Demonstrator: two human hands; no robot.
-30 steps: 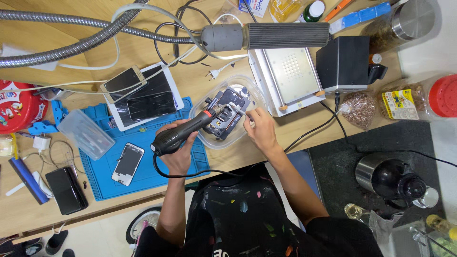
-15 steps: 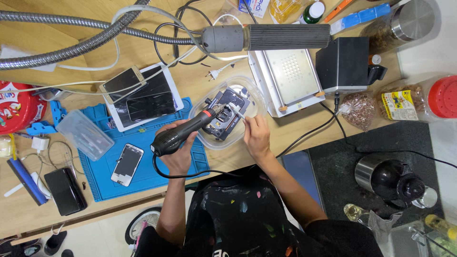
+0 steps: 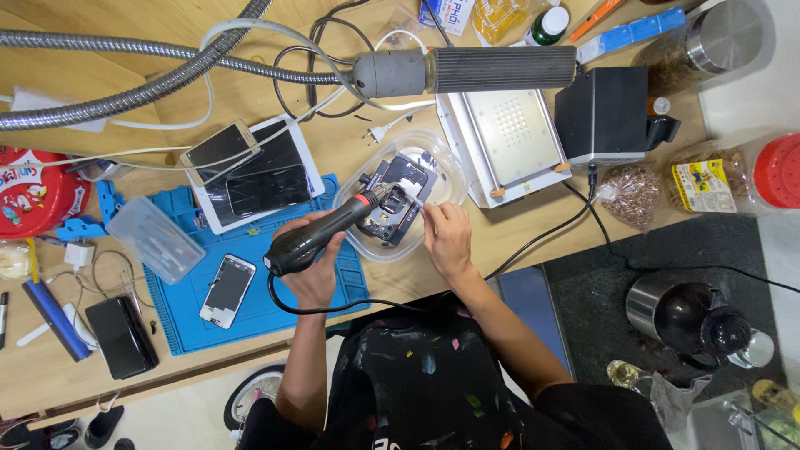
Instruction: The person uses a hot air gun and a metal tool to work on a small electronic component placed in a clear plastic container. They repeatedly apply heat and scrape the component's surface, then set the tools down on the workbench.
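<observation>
Plastic tub on desk, phone board inside. Work mat left of tub, small phone on it. Tablet behind mat. Heating plate right of tub.

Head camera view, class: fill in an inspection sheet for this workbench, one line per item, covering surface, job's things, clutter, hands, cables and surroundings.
Surface: wooden bench with a blue work mat.
Job's things: black handheld tool aimed at a dark device lying in a clear plastic tub.
Clutter: tablet, phones, small clear box, snack bags, jars.
Hands: left hand grips the tool; right hand holds something white at the device.
Cables: the tool's black cord loops along the bench edge; white leads tangle above the tub.
Surroundings: flexible metal hose, metal plate unit, black box, kettle.
</observation>
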